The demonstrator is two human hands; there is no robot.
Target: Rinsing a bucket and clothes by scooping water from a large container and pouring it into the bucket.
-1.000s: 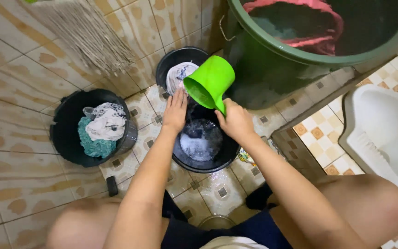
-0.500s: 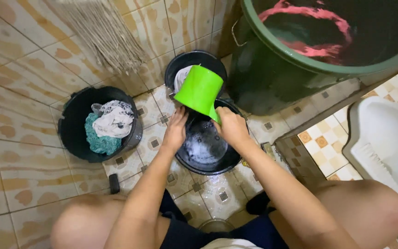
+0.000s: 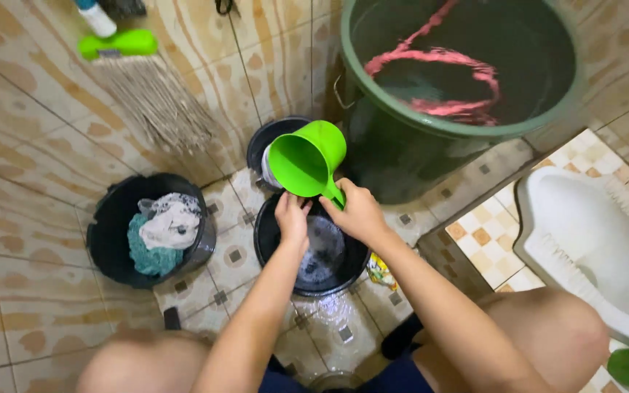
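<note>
A squatting person's right hand [image 3: 358, 212] grips the handle of a bright green plastic water dipper [image 3: 307, 159], now lifted and swung back so its mouth faces up and toward the camera, where half a second earlier it was tipped mouth-down over the round black plastic basin [image 3: 313, 251] on the tiled floor [image 3: 30, 218]. The left hand [image 3: 291, 218], fingers curled, hangs at the basin's near rim just beside the dipper's base; whether it grasps anything cannot be told. Foamy water and pale cloth lie in the basin, so the pour looks finished. A second black basin [image 3: 114, 244] holding white and teal laundry [image 3: 160, 231] sits well to the left, a third [image 3: 274, 138] behind the dipper, and a large dark green water tub [image 3: 402, 156] with a pink hose [image 3: 438, 80] stands beyond.
</note>
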